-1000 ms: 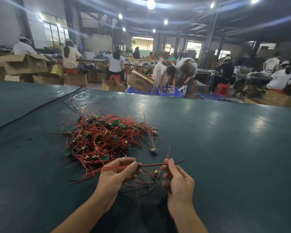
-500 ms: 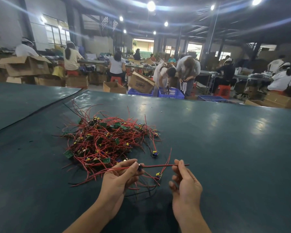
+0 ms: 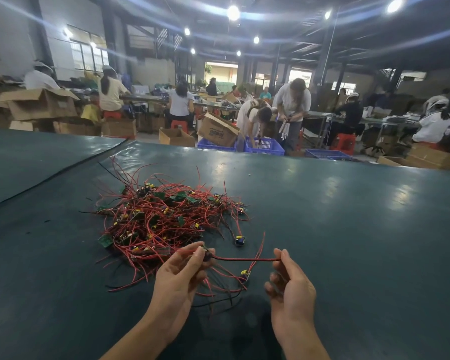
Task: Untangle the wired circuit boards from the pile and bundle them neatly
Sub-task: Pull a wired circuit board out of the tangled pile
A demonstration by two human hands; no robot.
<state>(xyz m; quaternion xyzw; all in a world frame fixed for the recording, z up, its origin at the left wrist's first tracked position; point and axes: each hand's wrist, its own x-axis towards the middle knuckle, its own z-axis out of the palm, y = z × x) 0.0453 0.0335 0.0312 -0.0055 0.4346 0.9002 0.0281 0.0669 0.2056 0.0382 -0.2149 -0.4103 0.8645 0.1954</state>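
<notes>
1. The left hand [image 3: 178,278] pinches a small dark wired board [image 3: 206,254] between thumb and forefinger, with the other fingers curled loosely beneath.
2. At its 3 o'clock, the right hand [image 3: 292,289] pinches the far end of that board's red lead [image 3: 240,259] at the fingertips. The lead runs nearly taut between the two hands, above the table [image 3: 348,229].
3. The lead looks thin, limp and light. It probably bends anywhere, so it suits gathering in loops rather than hard pulling. The joint where it meets the board is likely the weak spot, so the safer hold is the board by its edges and the lead a little away from that joint.
4. Just under the lead, between the hands, a loose board [image 3: 244,274] with a yellow part lies among stray leads that may snag.
5. The pile [image 3: 161,219] of green boards and red leads sits at 11 o'clock of the left hand, its near edge close to the fingers. The strands cross thickly, so each piece likely needs teasing out, not yanking.
</notes>
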